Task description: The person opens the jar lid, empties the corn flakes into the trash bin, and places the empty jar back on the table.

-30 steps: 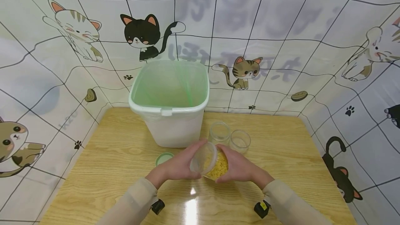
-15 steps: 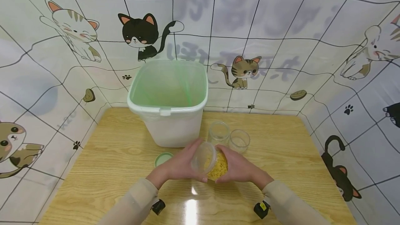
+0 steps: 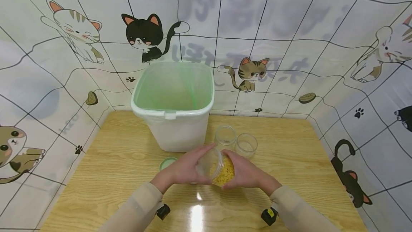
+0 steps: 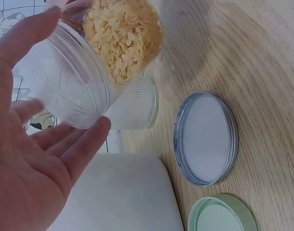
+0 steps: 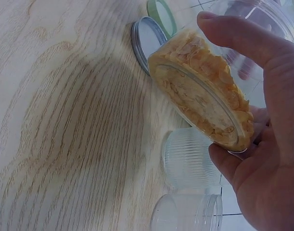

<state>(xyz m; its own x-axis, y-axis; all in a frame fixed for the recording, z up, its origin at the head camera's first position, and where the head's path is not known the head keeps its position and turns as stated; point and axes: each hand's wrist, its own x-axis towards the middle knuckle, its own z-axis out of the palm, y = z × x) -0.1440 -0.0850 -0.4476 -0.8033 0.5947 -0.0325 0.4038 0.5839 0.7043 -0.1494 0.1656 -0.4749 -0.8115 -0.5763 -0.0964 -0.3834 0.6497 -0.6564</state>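
Observation:
Both hands hold a clear jar (image 3: 207, 164) sideways above the table. Pale yellow flakes (image 3: 226, 172) fill its right end, while the threaded left end is see-through. My left hand (image 3: 188, 167) grips the clear end, thumb and fingers spread round it; the left wrist view shows its threads (image 4: 82, 62) close by. On the flake-filled end, near the base (image 5: 195, 101), my right hand (image 3: 246, 169) holds on with thumb and fingers on opposite sides. Whether the clear end is a separate second jar, I cannot tell.
Behind the hands stand a ribbed glass jar (image 5: 187, 159) and a plain clear jar (image 3: 247, 149). A large white bin (image 3: 180, 131), green inside, is at back left. A green lid (image 3: 168, 162) and a silver-rimmed lid (image 4: 204, 139) lie on the wooden table (image 3: 106, 174).
Both hands and the jar stay almost in place. The left hand's fingertips and thumb shift slightly on the clear end.

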